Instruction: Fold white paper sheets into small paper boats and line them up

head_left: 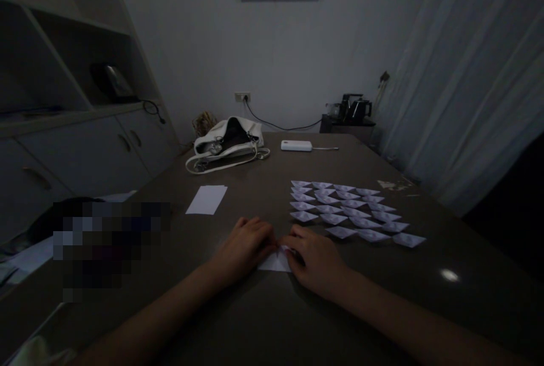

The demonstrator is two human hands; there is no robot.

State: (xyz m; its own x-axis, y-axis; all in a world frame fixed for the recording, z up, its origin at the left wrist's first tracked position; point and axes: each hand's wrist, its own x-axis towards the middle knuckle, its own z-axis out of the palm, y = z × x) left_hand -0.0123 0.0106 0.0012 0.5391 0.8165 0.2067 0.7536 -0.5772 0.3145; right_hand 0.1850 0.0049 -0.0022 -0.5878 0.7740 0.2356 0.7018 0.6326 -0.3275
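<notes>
Both hands meet over a partly folded sheet of white paper [274,263] on the table in front of me. My left hand [250,241] pinches its upper left side, fingers bent and pressed together. On the other side, my right hand [317,258] grips the paper's right part between thumb and fingers. The fingertips hide the top of the fold. To the right, several folded paper boats [331,209] lie in rows. Beyond my left hand is a small stack of white paper sheets [207,200].
A white handbag [229,142] lies open at the far left of the brown table [272,176]. Next to it is a white power strip or power bank [296,145] with a cable. Papers lie along the left edge beside a blurred-out patch. A black kettle [359,110] stands beyond.
</notes>
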